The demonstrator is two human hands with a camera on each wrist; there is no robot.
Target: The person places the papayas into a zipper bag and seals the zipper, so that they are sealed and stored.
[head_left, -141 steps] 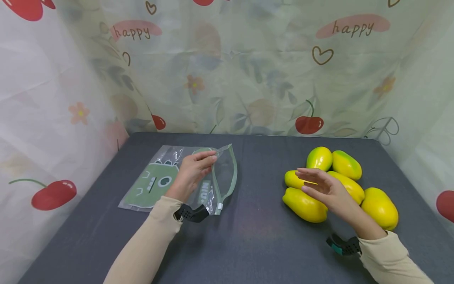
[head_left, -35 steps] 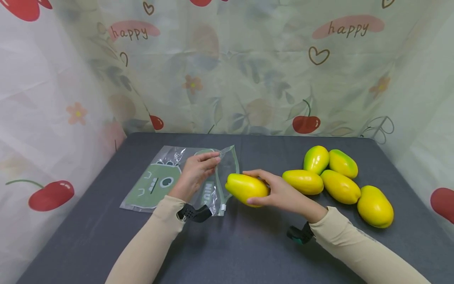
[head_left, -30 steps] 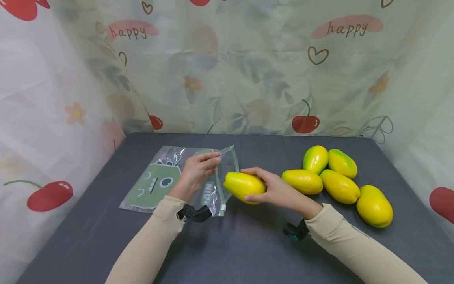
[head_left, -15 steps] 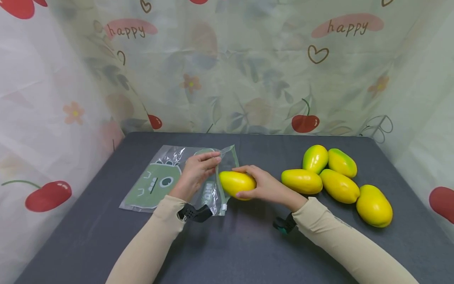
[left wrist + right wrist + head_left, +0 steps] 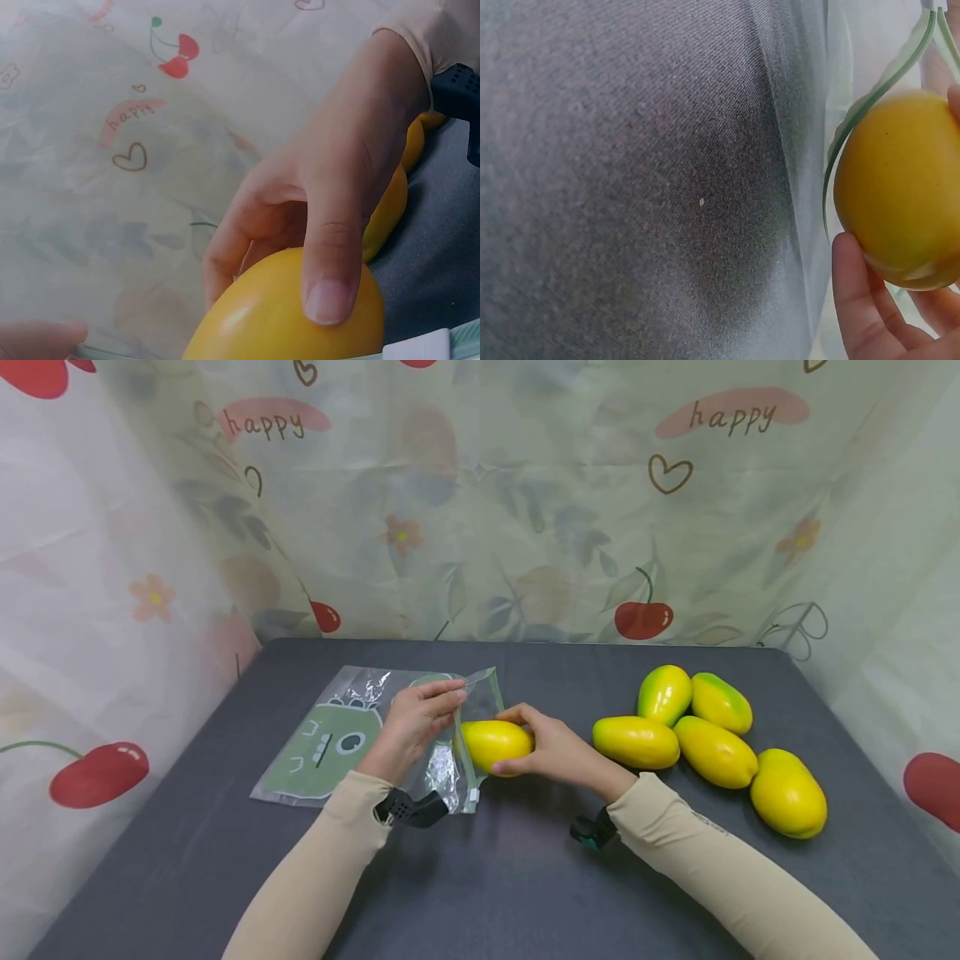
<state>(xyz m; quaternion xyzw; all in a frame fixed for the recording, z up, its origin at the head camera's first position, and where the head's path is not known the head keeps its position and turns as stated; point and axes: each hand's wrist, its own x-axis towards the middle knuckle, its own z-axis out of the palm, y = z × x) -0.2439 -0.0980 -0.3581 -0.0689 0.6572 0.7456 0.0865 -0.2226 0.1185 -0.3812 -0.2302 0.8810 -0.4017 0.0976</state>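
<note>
While the left hand [image 5: 411,727] pinches the upper edge of the clear zip bag [image 5: 341,747] between thumb and fingers, the right hand [image 5: 551,745] grips a yellow fruit [image 5: 495,743] and holds it at the bag's open mouth. The hands are near each other but apart, the fruit lying between them. Its leading end is inside the rim, faintly visible through the film; the rear end, clasped by thumb and fingers, is outside. The white slider [image 5: 473,795] sits at the near end of the opening, as expected of an unzipped bag. Insertion of this fruit may therefore be judged begun but incomplete. The body of the bag, printed with a green cartoon face, lies flat on the dark table [image 5: 525,885], and no other fruit shows within it, although the left hand covers a part. Outstanding, by the same judgement, are five further fruits [image 5: 716,752], grouped close together on the right side of the table, all outside the bag. Closure of the bag, if intended, has likewise not been done.
</note>
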